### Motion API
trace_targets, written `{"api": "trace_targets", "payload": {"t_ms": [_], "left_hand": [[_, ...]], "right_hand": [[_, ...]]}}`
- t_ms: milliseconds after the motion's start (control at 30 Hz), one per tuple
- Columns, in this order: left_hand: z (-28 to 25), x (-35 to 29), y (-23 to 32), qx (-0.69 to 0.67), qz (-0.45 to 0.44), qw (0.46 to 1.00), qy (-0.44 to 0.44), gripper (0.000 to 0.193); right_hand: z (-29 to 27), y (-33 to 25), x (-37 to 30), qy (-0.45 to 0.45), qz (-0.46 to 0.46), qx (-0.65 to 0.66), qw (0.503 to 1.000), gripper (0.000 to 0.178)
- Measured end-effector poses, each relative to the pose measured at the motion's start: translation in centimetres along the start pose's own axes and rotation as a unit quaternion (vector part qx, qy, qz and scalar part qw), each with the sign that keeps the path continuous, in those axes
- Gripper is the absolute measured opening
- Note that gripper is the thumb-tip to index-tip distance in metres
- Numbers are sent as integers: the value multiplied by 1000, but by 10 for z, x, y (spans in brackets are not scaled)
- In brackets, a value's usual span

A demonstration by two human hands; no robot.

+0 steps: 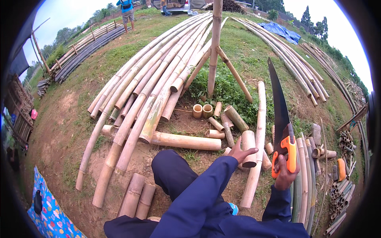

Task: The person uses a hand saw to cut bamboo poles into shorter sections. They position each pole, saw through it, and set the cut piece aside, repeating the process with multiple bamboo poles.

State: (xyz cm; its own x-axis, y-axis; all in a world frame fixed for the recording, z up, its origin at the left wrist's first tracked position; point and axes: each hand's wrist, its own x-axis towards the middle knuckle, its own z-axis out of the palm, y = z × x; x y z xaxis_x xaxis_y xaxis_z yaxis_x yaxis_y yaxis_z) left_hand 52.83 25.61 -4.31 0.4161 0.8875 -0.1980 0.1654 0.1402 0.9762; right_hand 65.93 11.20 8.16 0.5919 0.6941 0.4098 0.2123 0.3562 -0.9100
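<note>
My left hand (239, 152) reaches across to a short cut bamboo piece (249, 139), with a finger lying over its front and the others partly behind it. The bamboo piece is beside a long, thin bamboo pole (260, 123) on the ground. In my right hand (285, 174) is a handsaw (280, 111), gripped by its orange handle, its dark blade pointing up and away. More short bamboo pieces (237, 119) lie just beyond my left hand, and two cut cups (197, 111) stand open end up.
Long bamboo poles (166, 71) fan out ahead, their ends near a thick crosswise bamboo log (186, 141). An upright post (214, 47) with slanted braces stands beyond. Small bamboo tubes (340, 200) are piled at right. A person (127, 14) stands far off at left.
</note>
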Motion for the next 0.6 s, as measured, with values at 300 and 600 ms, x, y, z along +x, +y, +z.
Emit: {"api": "trace_targets", "payload": {"t_ms": [300,600], "left_hand": [[-135,-143,26,643,148,750,46,80],[-264,-233,-131,496,75,810,304,75]], "right_hand": [[37,3,-10,-60,5,18,998,8],[154,-34,-44,-215,52,166,961,10]]}}
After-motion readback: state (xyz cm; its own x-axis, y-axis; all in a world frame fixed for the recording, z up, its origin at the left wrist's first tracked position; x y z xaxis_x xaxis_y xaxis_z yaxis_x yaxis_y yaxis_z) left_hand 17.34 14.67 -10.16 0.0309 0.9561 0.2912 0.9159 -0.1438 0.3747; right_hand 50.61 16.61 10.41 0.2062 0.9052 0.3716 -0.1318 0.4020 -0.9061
